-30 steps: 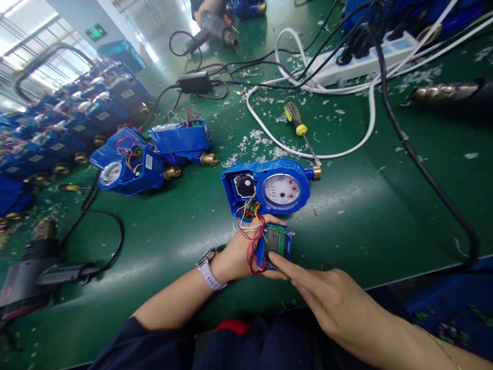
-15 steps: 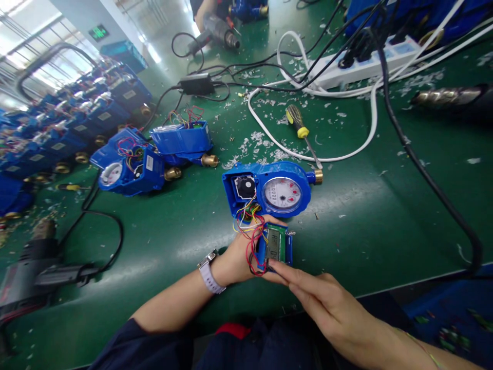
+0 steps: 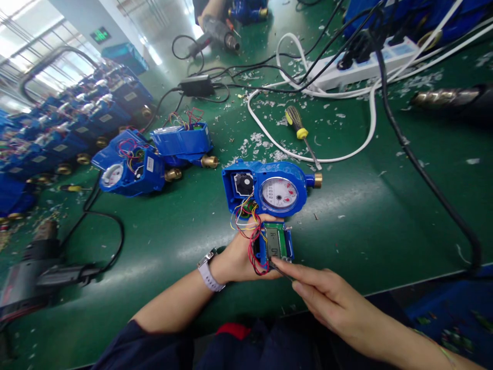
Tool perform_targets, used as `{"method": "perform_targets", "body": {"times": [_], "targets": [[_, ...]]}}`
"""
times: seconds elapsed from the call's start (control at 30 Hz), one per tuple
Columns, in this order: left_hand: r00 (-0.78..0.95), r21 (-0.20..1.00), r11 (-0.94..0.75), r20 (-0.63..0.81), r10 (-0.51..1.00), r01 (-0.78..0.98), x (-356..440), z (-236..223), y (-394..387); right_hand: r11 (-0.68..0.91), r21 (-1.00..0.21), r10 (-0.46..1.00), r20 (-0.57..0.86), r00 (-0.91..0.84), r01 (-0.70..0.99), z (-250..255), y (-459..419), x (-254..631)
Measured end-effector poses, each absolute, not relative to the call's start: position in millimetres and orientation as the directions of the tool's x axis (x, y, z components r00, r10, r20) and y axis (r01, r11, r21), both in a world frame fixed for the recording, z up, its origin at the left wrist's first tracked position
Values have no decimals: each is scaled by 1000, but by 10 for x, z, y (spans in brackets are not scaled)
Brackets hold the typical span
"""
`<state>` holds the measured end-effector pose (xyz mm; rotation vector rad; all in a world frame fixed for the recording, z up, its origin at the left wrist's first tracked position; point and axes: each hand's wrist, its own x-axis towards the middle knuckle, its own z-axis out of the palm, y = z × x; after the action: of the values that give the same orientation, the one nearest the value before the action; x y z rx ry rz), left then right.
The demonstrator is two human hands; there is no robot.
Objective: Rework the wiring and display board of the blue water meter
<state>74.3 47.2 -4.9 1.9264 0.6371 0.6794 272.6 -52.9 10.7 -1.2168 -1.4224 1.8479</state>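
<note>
My left hand, with a watch at its wrist, is closed round a blue display housing. In the housing sits a green circuit board with a lit-free grey LCD showing characters. Red, yellow, white and black wires run from it to a blue water meter lying just beyond, its compartment open. My right hand pinches a thin dark tool, its kind unclear, with the tip at the board's near edge. The index fingertip is beside the LCD's lower edge.
A yellow-black screwdriver lies behind the meter among plastic scraps. Two open meters rest at left, near rows of others. Heat guns, a power strip and cables surround the spot. A co-worker's arm shows at the back.
The display housing has turned slightly in my left hand, and its LCD characters show more clearly. My right hand has moved a little to the right, revealing more of the thin tool.
</note>
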Motion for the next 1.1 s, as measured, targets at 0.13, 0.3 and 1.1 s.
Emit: {"method": "perform_targets", "body": {"times": [0.13, 0.3, 1.1], "targets": [[709, 868, -458, 200, 676, 191, 746, -59, 482, -15, -894, 815, -271, -512, 449, 253, -345, 2926], [699, 832, -506, 224, 679, 225, 750, -65, 489, 289, -701, 779, -223, -585, 652, 375, -205, 3054], [705, 860, -461, 187, 684, 220, 767, -49, 481, 79, -878, 805, -224, -549, 473, 325, -250, 2919]]}}
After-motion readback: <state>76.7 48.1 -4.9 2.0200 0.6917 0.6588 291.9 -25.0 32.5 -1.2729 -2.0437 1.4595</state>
